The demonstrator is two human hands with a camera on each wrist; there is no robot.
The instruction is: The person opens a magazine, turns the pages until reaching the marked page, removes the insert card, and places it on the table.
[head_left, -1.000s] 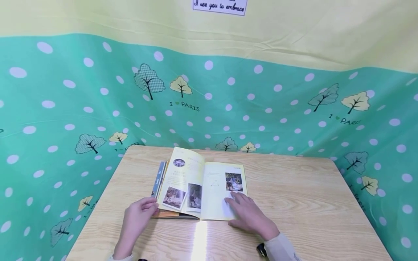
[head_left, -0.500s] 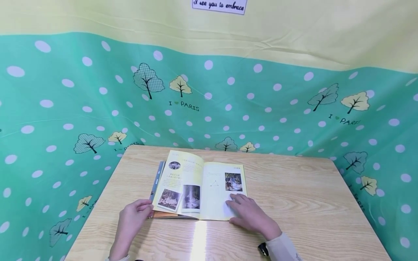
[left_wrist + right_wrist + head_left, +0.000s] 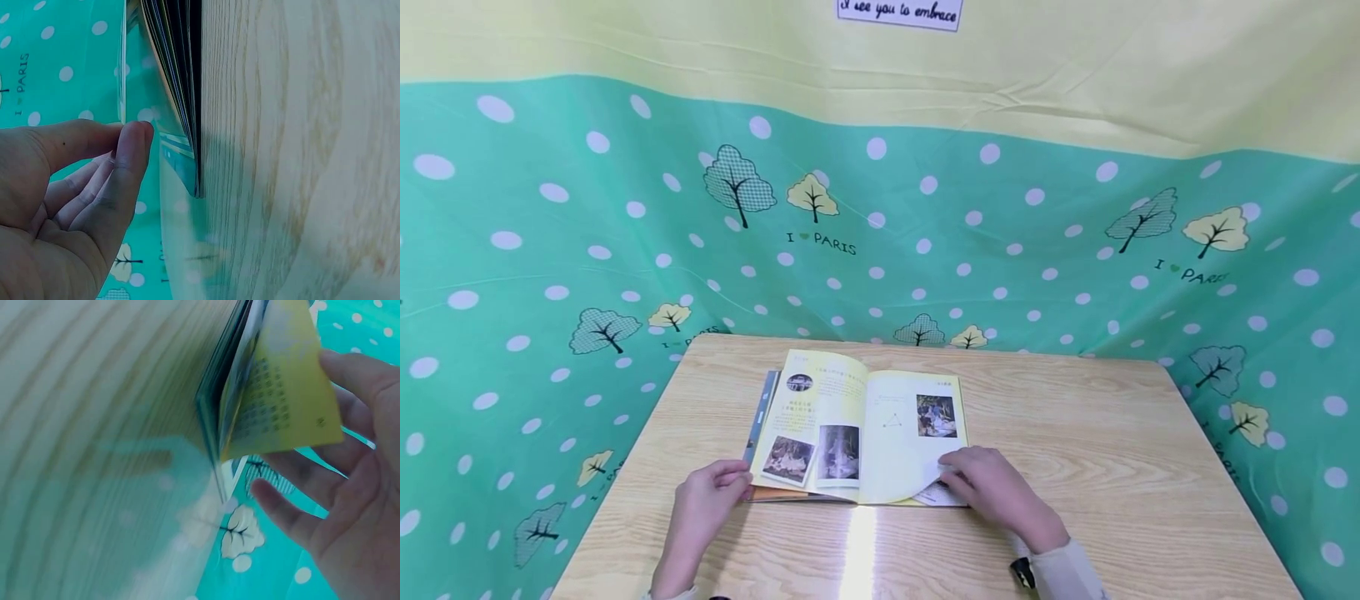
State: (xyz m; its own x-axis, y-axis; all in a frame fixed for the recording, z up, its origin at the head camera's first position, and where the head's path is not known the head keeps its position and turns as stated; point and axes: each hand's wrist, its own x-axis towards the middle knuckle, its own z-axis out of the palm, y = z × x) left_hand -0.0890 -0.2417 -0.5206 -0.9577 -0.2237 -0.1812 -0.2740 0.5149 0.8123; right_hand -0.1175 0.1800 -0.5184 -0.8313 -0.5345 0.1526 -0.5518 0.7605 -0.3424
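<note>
1. Table [image 3: 1112,433], pale wood: left edge runs slantwise outside the left grip, a strip of wood between.
2. Left hand [image 3: 711,492]: thumb and finger in a narrow pinch on the outer lower corner of the left page [image 3: 811,404]. Page raised, its edge apart from the stack below.
3. Book [image 3: 760,421], opened on the table between the two grips; blue cover edge just beside the left one, lower edge roughly level with both.
4. Right hand [image 3: 992,492]: holds the right page [image 3: 887,458] by its outer lower part, fingers to both sides of the paper; corner bent up.
5. Table, right part: a wide run of wood from the right grip to the right edge; wood also in front of both grips, and behind the book to the curtain [image 3: 880,250].
6. Contents, left page: oval picture [image 3: 799,382] above the left grip; tilted photo [image 3: 788,459] near that grip; upright photo [image 3: 838,452] farther right.
7. Contents, right page: small triangle [image 3: 892,421] and colour picture [image 3: 936,417], above the right grip. Under the bent corner, part of the next page [image 3: 936,495].
</note>
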